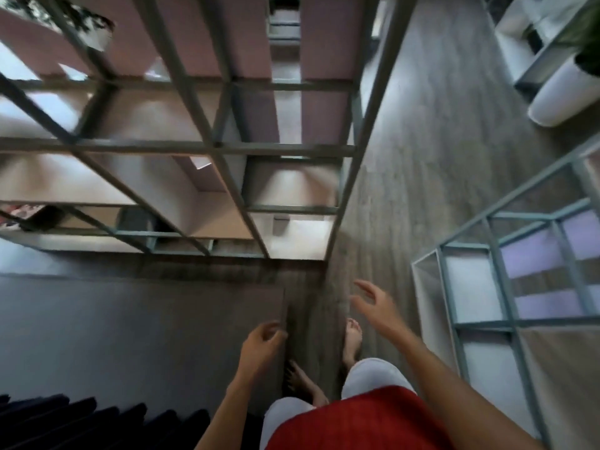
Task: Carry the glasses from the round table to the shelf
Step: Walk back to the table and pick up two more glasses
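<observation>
A: We log the shelf (162, 147) frame grey-green, boards pinkish beige.
B: Agreed. Floor (438, 125): we put grey, wood-grain streaks.
A: Rug (130, 319) plain dark grey. Shirt (357, 420) red, trousers (373, 375) white.
B: We mark the pot (558, 95) white, plant (589, 37) dark green.
A: Rack (501, 271) at right: our call is the same grey-green frame, lilac and white panels.
B: Low left, the ribbed thing (81, 420) reads near black to us. The red-and-white patterned bit (19, 212) at the shelf's left edge is too blurred for us to name.
</observation>
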